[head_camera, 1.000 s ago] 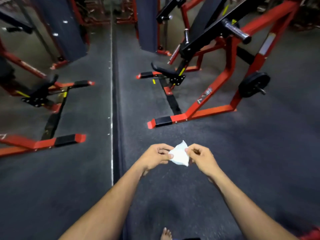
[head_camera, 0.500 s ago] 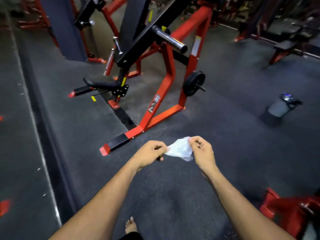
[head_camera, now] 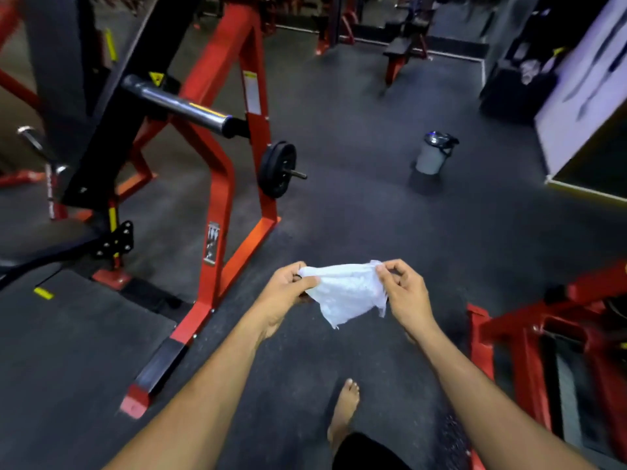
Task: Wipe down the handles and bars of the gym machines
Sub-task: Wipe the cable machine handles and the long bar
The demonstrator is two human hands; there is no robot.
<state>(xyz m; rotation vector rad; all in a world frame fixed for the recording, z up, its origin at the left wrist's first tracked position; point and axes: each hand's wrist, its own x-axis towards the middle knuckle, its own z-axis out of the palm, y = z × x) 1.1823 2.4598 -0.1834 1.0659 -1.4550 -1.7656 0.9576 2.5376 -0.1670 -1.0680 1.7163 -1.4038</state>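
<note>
Soft white cloth stretched between both hands, centre of the frame.

The cloth (head_camera: 346,293) looks light, limp and easily crumpled; best bunched into a pad before wiping. The left hand (head_camera: 285,293) and right hand (head_camera: 403,293) each pinch an upper corner with curled fingers, forearms extended forward, the steel bar (head_camera: 176,105) at upper left unwiped.

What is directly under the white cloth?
Under the white cloth, held by the left hand and right hand, is dark floor. The cloth covers the patch beneath.
</note>
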